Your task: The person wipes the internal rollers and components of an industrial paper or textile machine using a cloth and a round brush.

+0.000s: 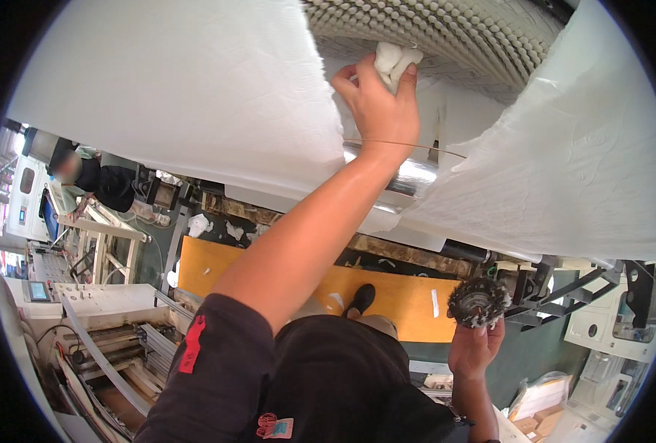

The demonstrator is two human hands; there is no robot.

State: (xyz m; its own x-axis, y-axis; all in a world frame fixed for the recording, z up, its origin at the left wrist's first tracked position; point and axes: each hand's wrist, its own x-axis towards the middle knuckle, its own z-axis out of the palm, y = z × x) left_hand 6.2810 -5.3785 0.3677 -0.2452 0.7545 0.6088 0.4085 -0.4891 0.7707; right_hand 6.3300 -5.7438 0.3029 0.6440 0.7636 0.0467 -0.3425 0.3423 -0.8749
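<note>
A white wad (388, 59) sits up at one o'clock, and the left hand (382, 111) has it, its grip pinching the wad between thumb and fingers! Right behind it, also at one o'clock, curves a pale roller covered in rounded studs (446, 29); whether the wad touches it, there's no telling from here. Down at four o'clock, the right hand (478, 343) is busy too, its grip closed on a dark round brush (479, 304) flecked with white fluff. A thin brown strand (440, 151) crosses at the left wrist. Spreading out now: torn white sheeting (173, 81) fills eleven o'clock, more of it at three, and a shiny metal roller (417, 176) gleams between them at two. Below, a dark shoe (361, 297) stands at five o'clock on a yellow platform (409, 299). Out at nine, a co-worker (112, 186) in dark clothing; at eight, an opened machine (106, 347).
</note>
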